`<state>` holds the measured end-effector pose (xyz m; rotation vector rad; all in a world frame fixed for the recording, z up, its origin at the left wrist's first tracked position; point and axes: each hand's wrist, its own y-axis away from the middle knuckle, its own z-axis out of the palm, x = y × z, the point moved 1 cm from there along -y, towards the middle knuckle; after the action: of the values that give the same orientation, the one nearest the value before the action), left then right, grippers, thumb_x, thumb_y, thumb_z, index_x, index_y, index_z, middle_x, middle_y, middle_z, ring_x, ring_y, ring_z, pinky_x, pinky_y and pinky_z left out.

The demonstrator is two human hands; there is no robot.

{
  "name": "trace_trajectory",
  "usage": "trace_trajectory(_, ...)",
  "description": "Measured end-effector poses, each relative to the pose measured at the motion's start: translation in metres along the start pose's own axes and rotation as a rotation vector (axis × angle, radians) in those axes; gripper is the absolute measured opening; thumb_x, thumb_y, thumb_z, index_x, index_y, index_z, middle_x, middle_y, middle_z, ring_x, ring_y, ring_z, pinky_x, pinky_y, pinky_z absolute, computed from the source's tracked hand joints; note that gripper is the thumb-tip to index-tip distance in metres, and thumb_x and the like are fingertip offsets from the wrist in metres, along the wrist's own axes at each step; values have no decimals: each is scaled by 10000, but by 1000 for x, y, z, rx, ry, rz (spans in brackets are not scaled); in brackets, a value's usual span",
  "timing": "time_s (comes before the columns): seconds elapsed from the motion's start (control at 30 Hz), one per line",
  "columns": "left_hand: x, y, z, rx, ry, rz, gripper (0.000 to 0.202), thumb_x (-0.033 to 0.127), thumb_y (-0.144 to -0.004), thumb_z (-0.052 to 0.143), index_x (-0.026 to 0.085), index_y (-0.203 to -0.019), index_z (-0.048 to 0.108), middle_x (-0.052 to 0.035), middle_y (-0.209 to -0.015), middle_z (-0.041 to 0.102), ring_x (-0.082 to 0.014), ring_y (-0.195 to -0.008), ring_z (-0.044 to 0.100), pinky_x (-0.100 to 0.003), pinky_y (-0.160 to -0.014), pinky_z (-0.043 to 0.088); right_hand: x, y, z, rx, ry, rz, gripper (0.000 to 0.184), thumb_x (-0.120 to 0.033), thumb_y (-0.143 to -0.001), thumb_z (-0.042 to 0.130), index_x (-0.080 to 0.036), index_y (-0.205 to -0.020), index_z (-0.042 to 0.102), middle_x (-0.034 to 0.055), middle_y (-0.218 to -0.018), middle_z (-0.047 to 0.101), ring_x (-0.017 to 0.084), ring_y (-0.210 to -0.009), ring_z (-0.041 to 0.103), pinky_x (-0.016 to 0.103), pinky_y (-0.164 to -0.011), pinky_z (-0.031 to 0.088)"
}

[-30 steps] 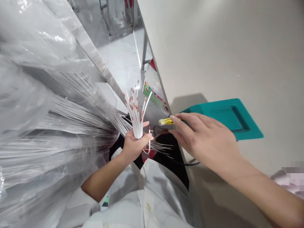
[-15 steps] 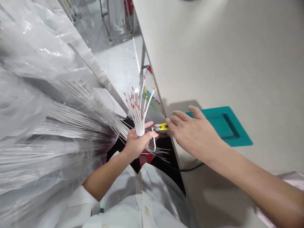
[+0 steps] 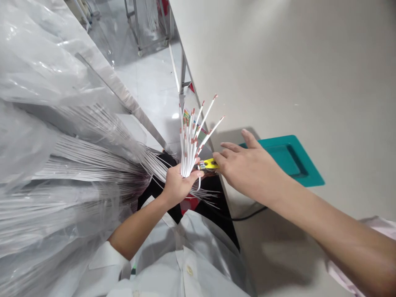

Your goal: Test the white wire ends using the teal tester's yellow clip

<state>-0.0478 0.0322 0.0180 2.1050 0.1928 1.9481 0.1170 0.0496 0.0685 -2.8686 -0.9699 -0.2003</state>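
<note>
Near the table's edge my left hand is closed round a bundle of white wires, whose bare copper-coloured ends fan out upward. One bent white wire stands apart beside the thumb, its end at the head of a small yellow wire stripper. My right hand grips the stripper between thumb and index finger, with its other fingers raised over the table. The tool's head is close to my left fingertips. The grip on its far end is hidden by the hand.
A teal tray lies on the pale table beyond my right hand. Plastic-wrapped bundles of long white wires fill the left side. A black cable hangs at the table edge. A wheeled metal rack stands behind on the floor.
The wire bundle in my left hand has tipped to the right, its ends leaning toward the table. The stripper stays at the bent wire, and its head is now nearer the bundle.
</note>
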Motion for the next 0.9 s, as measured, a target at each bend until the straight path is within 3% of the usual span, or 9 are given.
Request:
trace_trajectory(0.1,1,0,0,11,-1,-1,357,193,-665,707,167,-1021,698,-52,-880,727,-182,-784,654,-298,-762,511,0,2,3,28,7,27,221,-176,-833,491,-121,-986,641,137,-810,671,296,-888,577,603,-972,268)
trace_trajectory(0.23,-2,1,0,21,11,-8,374,189,-661,714,165,-1034,691,-54,-881,727,-186,-804,657,-296,-777,506,0,6,6,68,-80,38,450,-340,-854,524,-94,-1231,520,166,-948,659,319,-929,569,614,-962,269)
trace_trajectory(0.47,-6,5,-6,11,41,-30,406,240,-677,710,151,-1071,670,-54,-810,715,-163,-767,640,-282,-758,495,1,6,8,35,-27,17,592,-458,-793,601,-80,-1241,513,169,-952,671,311,-882,594,595,-971,272)
trace_trajectory(0.57,-5,10,-9,39,68,-55,405,250,-654,726,154,-1044,667,-27,-739,696,-124,-638,604,-251,-642,486,1,8,5,99,-72,3,570,-530,-818,528,-107,-1198,550,168,-974,676,315,-906,605,606,-963,286)
trace_trajectory(0.7,-2,18,-16,98,156,-119,292,265,-609,746,137,-860,669,23,-565,615,-53,-396,439,-202,-409,362,-14,16,-1,324,-239,33,357,-399,-857,533,-177,-1126,612,115,-994,690,259,-898,633,439,-858,462)
trace_trajectory(0.8,3,24,-23,90,197,-147,198,259,-609,739,129,-734,657,53,-428,514,-38,-340,357,-187,-349,269,-37,22,3,490,-486,135,224,-219,-850,549,-217,-1046,656,74,-949,703,205,-853,653,338,-761,530)
trace_trajectory(0.9,7,31,-30,29,273,-139,206,284,-619,734,131,-739,665,22,-481,580,-32,-347,359,-185,-351,267,-57,19,16,461,-887,270,196,-209,-838,569,-227,-998,682,63,-912,696,188,-838,654,333,-741,553)
